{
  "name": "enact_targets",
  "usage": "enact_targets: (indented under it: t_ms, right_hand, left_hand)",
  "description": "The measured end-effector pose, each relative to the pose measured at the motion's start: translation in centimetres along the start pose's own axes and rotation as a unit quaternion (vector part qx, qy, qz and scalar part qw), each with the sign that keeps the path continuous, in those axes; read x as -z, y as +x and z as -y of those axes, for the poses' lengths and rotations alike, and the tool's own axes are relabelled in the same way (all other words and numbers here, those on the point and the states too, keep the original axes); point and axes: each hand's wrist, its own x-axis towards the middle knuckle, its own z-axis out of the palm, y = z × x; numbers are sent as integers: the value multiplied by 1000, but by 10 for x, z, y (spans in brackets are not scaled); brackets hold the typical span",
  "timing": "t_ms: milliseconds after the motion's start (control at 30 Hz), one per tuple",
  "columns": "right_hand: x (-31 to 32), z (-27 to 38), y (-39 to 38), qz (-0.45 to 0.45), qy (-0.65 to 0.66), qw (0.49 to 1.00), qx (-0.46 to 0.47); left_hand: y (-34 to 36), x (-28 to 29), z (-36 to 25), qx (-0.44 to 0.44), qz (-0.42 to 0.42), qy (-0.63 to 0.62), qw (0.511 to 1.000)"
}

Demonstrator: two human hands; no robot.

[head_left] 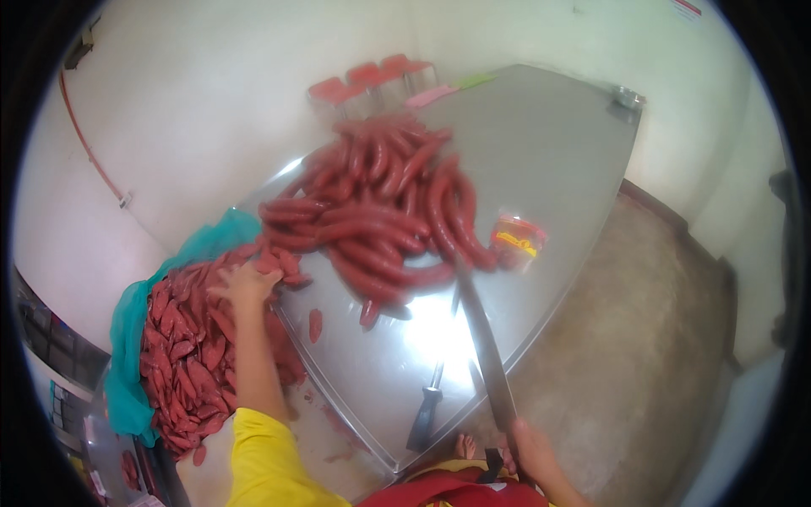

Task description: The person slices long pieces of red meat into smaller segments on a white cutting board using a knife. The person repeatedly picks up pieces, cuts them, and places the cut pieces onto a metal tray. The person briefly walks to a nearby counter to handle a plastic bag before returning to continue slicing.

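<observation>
My left hand [245, 283] reaches onto the far edge of a big heap of cut red sausage slices [190, 355], its fingers spread and slightly blurred. My right hand [534, 452] is closed on a long knife [487, 346] at the lower right. The blade points away from me, its tip near the whole sausages. A large pile of long, thick red sausages [372, 228] lies on the metal table [532, 144]. One loose slice [315, 325] sits apart between pile and heap.
A sharpening steel [427, 406] with a dark handle lies on the table near me. Right of the sausages is a plastic packet [517, 242]. Teal cloth or sheeting [127, 346] borders the slices. Red stools [363, 78] stand behind; a metal container [628, 97] sits at the far corner.
</observation>
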Motion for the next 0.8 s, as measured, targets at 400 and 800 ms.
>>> enact_targets:
  t_ms: [400,800]
  right_hand:
    - [11,-32,-19,-85,74,992,-51]
    - [8,-9,-9,-73,18,995,-63]
  left_hand:
    - [13,-73,-41,72,-103,32,992]
    - [-15,-197,-130,203,236,-660,683]
